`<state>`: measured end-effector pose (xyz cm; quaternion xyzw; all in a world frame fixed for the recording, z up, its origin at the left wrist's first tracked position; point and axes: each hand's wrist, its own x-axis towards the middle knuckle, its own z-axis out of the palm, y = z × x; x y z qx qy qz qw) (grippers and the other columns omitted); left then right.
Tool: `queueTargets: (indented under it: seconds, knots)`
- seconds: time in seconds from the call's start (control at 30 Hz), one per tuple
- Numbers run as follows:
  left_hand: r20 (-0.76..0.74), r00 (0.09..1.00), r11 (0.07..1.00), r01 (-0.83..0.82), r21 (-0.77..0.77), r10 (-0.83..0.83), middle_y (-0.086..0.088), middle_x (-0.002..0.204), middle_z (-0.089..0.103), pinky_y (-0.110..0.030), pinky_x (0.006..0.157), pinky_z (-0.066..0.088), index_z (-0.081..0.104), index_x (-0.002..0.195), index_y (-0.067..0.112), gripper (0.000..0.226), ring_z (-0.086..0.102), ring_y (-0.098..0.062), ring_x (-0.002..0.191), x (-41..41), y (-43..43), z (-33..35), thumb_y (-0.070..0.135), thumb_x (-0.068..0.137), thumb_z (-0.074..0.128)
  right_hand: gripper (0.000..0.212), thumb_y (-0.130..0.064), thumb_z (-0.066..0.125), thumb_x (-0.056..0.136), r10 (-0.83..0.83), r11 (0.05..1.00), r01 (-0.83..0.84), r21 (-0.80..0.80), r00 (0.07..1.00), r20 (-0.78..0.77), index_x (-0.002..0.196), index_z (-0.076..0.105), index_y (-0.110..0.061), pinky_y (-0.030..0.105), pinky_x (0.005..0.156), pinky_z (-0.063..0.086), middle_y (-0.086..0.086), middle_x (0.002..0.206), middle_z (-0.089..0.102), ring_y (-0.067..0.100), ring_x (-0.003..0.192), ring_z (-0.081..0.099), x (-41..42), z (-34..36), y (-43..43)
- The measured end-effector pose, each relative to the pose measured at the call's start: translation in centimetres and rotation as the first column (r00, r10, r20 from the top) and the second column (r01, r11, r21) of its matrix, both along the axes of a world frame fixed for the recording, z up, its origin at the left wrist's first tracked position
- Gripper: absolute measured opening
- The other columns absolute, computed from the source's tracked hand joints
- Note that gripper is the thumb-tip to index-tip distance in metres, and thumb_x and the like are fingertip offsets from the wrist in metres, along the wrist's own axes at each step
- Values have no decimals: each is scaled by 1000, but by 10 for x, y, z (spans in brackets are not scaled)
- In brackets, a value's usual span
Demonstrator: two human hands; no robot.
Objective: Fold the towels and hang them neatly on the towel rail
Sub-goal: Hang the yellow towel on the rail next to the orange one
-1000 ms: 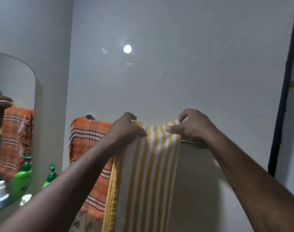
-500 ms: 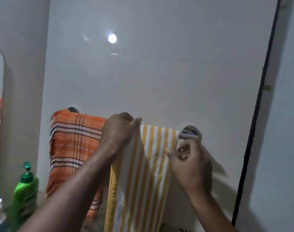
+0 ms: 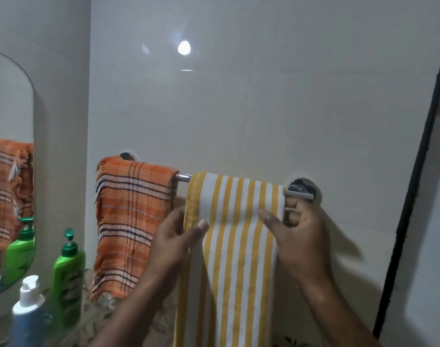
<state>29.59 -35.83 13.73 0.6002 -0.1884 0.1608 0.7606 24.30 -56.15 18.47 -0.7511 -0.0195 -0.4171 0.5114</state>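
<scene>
Left hand [image 3: 174, 237]: bare, thumbnail trimmed short | right hand [image 3: 301, 236]: bare, knuckle creases visible | left forearm [image 3: 139, 299]: bare, from 7 o'clock | right forearm [image 3: 335, 305]: bare, from 5 o'clock, slightly blurred

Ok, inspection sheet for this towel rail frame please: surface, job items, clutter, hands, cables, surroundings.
Surface: patterned counter below the rail, blurred.
Job's things: towel rail on the wall; orange towel hangs over its left part, yellow striped towel over its right, bare rail between them.
Clutter: green bottle and white-capped bottle at lower left.
Grippers: left hand pinches the yellow striped towel's left edge; right hand pinches its right edge.
Cables: black strip down the right wall; cannot tell if cable.
Surroundings: tiled wall, mirror at left.
</scene>
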Motion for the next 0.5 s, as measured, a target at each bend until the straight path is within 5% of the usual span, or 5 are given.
queueTargets:
  seconds: [0.13,0.2,0.27,0.37,0.5]
  knots:
    - [216,971,985,-127,120,99,4,110,80,-30,82,64,72,117,27,20,77,-16,102,1,2,63,17,100,69,49,-34,91,79,-195,945,245,-217,954,227,111,56,-23,31,67,51,-8,71,66,15,68,67,-6,59,-8]
    - [228,949,927,-275,255,218,2,102,81,-37,79,66,76,105,25,7,78,-20,95,8,1,91,26,99,72,51,-37,90,80,-201,923,234,-305,970,137,116,56,-23,33,70,52,-2,73,64,21,72,66,4,88,-18]
    - [151,948,869,-317,380,279,-9,95,80,-47,78,64,78,95,13,20,77,-28,91,13,-1,109,33,94,77,56,-42,90,79,-233,894,214,-393,972,-2,118,56,-23,38,76,59,2,83,66,26,80,68,17,106,-28]
    - [144,924,815,-380,437,354,2,96,72,-30,67,58,70,111,23,31,70,-14,88,16,-4,112,42,90,81,57,-45,89,79,-314,821,236,-520,947,-66,119,56,-22,37,82,58,7,96,71,31,89,71,25,106,-35]
    - [173,898,818,-440,369,405,5,102,63,-29,71,56,54,121,29,44,64,-7,88,18,-13,91,50,91,78,34,-38,83,88,-323,780,447,-437,887,331,104,62,-18,30,73,51,1,93,71,23,81,68,7,73,-32]
